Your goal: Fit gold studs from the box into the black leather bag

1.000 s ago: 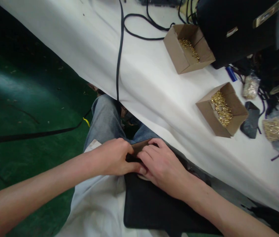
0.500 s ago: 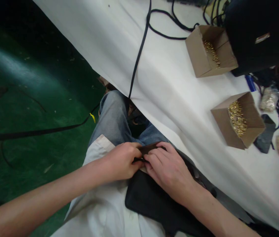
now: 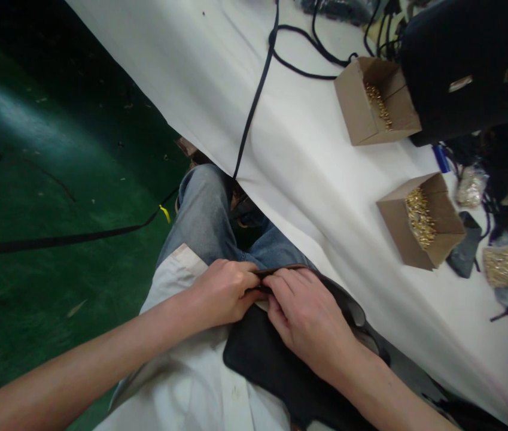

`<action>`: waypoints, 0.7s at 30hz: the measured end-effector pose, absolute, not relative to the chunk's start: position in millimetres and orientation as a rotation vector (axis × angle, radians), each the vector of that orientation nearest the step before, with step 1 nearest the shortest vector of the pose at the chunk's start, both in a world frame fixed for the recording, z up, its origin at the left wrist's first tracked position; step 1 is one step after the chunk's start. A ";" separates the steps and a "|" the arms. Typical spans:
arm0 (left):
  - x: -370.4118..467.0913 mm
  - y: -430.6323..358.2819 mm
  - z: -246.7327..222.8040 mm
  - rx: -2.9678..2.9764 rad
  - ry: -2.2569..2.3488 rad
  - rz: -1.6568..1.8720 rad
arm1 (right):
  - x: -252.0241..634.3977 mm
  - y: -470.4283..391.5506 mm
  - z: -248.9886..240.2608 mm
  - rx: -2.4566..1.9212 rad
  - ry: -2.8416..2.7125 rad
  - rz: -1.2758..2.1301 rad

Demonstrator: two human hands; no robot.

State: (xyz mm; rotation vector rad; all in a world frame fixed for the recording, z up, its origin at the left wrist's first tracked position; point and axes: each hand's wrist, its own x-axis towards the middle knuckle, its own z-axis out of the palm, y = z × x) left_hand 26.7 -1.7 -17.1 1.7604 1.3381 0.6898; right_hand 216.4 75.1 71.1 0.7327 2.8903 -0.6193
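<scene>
A black leather-like piece (image 3: 258, 359), perhaps part of a bag, lies across my lap over the white shirt. My left hand (image 3: 227, 290) pinches its upper edge between thumb and fingers. Close beside it, my right hand (image 3: 305, 314) grips the same edge, its fingers curled over a brown-lined strip. The fingertips of both hands almost meet. Whether a small part sits between them is hidden. To the right of my right hand, the piece curves away with a rounded cut-out near the table edge.
On the white-covered table (image 3: 298, 155) stand two cardboard boxes of small gold-coloured metal parts, a farther box (image 3: 347, 108) and a nearer box (image 3: 401, 230). A large black item (image 3: 469, 60), black cords (image 3: 254, 108) and plastic bags of parts (image 3: 502, 266) lie around. Green floor (image 3: 56, 179) is at left.
My right hand's fingers have settled lower over the edge, covering more of the brown strip. My left hand keeps its pinch. The view has shifted slightly.
</scene>
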 end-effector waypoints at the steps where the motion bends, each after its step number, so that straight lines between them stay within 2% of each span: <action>1: 27.1 -2.9 -17.0 1.767 1.339 0.692 | 217.1 74.6 72.4 0.746 2.860 -0.619; 11: 39.9 -16.9 -23.4 1.805 1.446 0.747 | 216.4 76.9 69.8 0.728 2.792 -0.569; 21: 49.2 -9.8 -39.0 1.873 1.415 1.184 | 213.0 76.5 87.6 0.914 2.501 -0.669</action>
